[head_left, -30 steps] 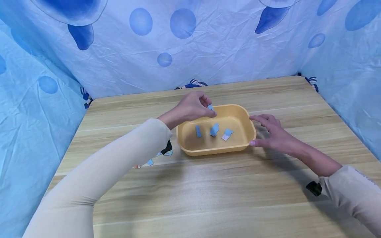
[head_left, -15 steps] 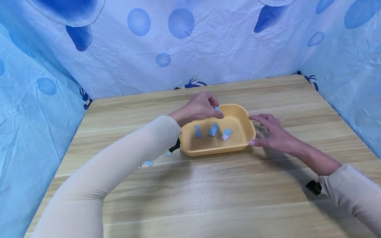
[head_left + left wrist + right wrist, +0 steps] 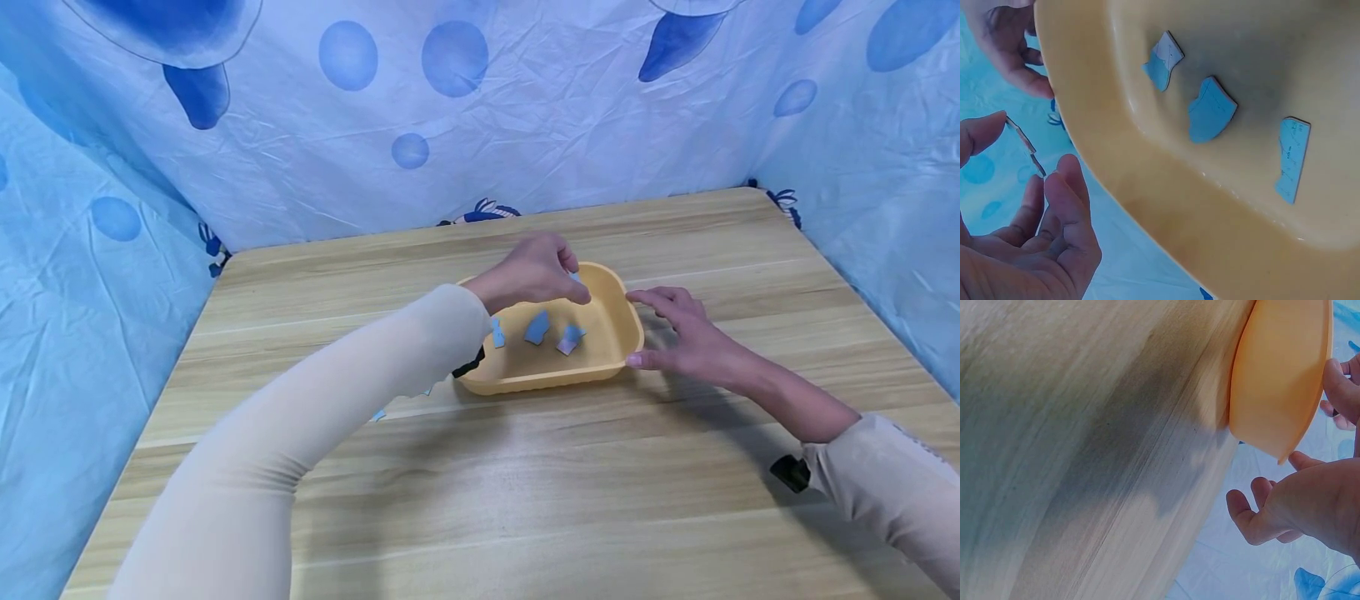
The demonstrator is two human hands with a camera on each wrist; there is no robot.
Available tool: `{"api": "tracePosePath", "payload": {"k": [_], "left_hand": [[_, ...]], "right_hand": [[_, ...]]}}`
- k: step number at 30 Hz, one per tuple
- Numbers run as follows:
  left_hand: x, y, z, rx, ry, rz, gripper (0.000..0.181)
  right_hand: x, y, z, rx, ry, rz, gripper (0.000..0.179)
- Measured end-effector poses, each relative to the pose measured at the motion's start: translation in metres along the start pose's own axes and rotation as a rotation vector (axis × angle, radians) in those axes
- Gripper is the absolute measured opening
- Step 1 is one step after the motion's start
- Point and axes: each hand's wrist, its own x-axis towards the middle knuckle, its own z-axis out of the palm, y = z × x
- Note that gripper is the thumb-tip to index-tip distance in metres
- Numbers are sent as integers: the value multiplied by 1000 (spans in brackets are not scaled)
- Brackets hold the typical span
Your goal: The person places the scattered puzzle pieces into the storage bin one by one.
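A yellow plastic tray stands on the table with three thin blue puzzle pieces lying apart on its floor: a narrow strip, a broad one and a blue-and-pale one. Over the far side of the tray, my left hand pinches another puzzle piece between thumb and fingertips, seen edge-on in the left wrist view. My right hand touches the tray's right rim with thumb and index finger spread along it; its other fingers bend loosely in the right wrist view.
Small loose pieces lie on the wooden table left of the tray, mostly behind my left sleeve. A blue patterned curtain hangs behind the table and along both sides.
My left hand has moved right over the tray with the puzzle piece in its fingers, and its forearm now covers more loose pieces. My right hand and the tray have hardly moved.
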Motion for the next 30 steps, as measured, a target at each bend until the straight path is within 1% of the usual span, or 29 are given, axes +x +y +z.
{"api": "tracePosePath", "payload": {"k": [2,6,11,17,22,27,30], "left_hand": [[3,2,3,29,-8,12,37],[8,6,8,69,-47,35,34],[13,11,15,104,-111,27,25],[18,14,22,154,-154,24,24],[22,17,28,190,-194,17,24],[28,20,36,289,-225,-2,29],[30,22,40,313,-246,-20,32]], "right_hand": [[0,0,0,2,0,-4,88],[-1,0,-1,7,-2,-3,88],[-1,0,-1,5,-3,-6,87],[-1,1,0,22,5,6,85],[-1,1,0,13,-6,-9,85],[-1,1,0,16,-4,-21,85],[-1,2,0,14,0,-21,85]]}}
